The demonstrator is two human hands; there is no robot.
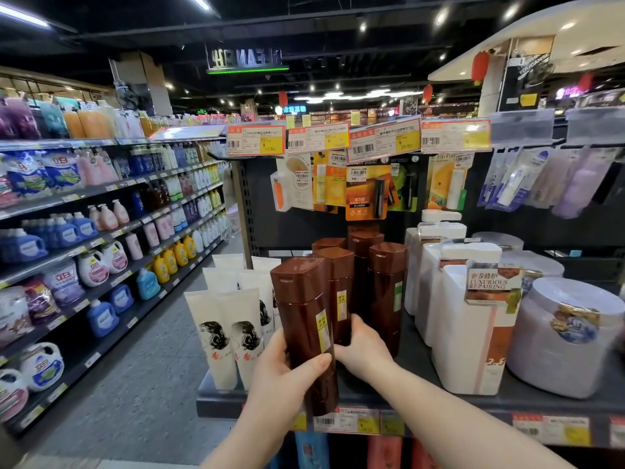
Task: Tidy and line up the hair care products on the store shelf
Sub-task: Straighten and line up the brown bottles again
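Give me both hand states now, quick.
Left hand: holding the front brown bottle.
Right hand: against the second brown bottle, fingertips hidden; cannot tell.

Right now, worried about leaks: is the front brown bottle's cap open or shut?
Shut: the cap lies flush on the brown bottle, no gap.

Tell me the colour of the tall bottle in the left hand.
The tall plastic bottle is glossy reddish-brown with a yellow label; head view shows it.

Glossy, smooth plastic on the brown bottles (304, 316). Matt white plastic on the tubes (216, 360) at left and the white bottles (460, 346) at right. Frosted plastic jar (541, 367) far right. Dark matt metal shelf (216, 402); paper price tags (255, 140).
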